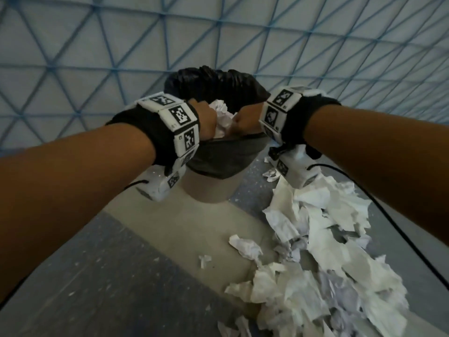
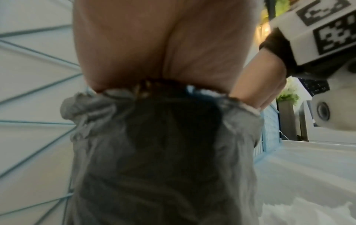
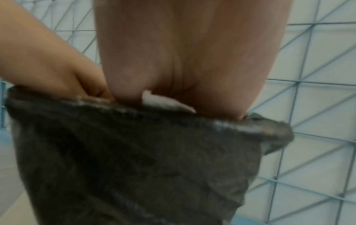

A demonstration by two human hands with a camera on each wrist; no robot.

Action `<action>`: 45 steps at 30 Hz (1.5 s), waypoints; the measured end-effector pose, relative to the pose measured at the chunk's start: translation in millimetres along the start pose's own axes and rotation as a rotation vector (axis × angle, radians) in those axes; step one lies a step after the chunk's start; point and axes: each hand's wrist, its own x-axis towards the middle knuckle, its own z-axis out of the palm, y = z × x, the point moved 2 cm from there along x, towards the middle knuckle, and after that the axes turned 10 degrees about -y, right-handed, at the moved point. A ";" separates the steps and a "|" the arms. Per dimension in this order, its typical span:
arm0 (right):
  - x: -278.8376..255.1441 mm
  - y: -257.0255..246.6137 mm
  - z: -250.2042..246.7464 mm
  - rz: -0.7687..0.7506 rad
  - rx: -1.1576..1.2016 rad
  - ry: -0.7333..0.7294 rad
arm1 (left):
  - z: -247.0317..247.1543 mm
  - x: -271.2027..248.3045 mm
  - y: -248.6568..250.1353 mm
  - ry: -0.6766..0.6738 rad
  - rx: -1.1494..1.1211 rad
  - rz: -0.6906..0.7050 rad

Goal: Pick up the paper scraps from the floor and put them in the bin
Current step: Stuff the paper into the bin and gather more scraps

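Both my hands are over the mouth of the round grey bin lined with a crumpled black plastic bag (image 1: 213, 152), at the upper middle of the head view. My left hand (image 1: 205, 122) and my right hand (image 1: 245, 122) press in from either side on a wad of crumpled white paper scraps (image 1: 222, 117) held between them just above the bin's opening. My fingers point down into the bin and are hidden behind the backs of my hands, so I cannot tell how far they are curled. In the right wrist view a white corner of paper (image 3: 163, 101) pokes out below my palm, right at the bag's rim. A large heap of torn white paper scraps (image 1: 328, 251) lies on the grey floor (image 1: 109, 276) at the lower right of the head view, just beside the bin.
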 end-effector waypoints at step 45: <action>-106.0 57.5 272.6 0.028 0.399 -0.115 | 228.0 -101.9 90.6 -0.118 -0.562 0.858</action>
